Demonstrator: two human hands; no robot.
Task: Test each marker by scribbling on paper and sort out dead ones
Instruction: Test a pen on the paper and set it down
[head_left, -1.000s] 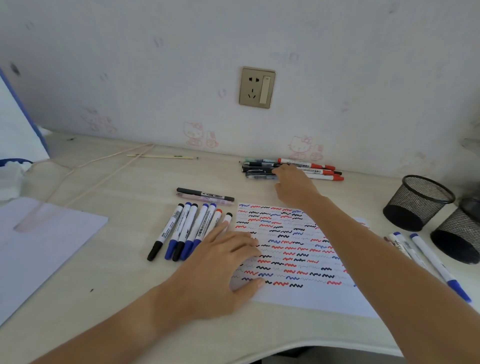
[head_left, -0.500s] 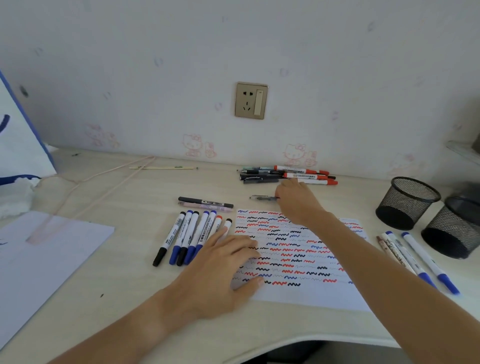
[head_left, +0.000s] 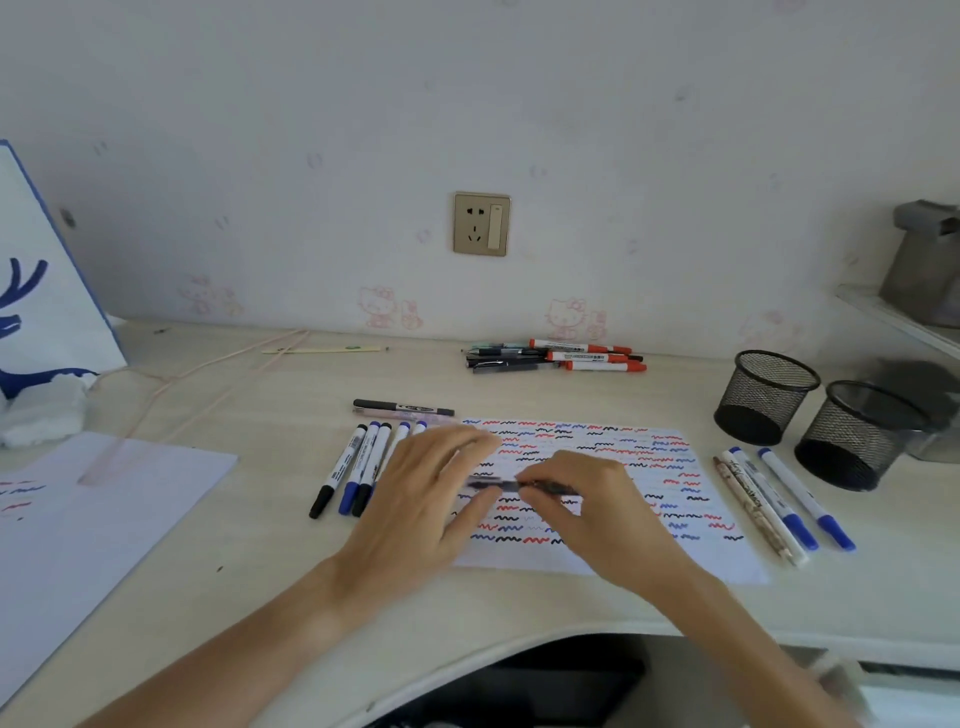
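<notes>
A dark pen lies level above the scribbled paper, held between both hands. My right hand grips its right part. My left hand pinches its left end with thumb and fingers. The paper carries rows of black, red and blue squiggles. A row of several capped markers lies left of the paper, partly hidden by my left hand. A pile of red-capped markers and dark pens sits near the wall. Three markers lie right of the paper.
Two black mesh cups stand at the right. A black marker and a pale pen lie above the row. Another sheet with a few squiggles covers the left of the desk, beside a white bag. The desk's front edge curves inward.
My right hand took a dark pen from the far pile and brought it back over the paper. My left hand lifted off the paper and now pinches the pen's left end.
</notes>
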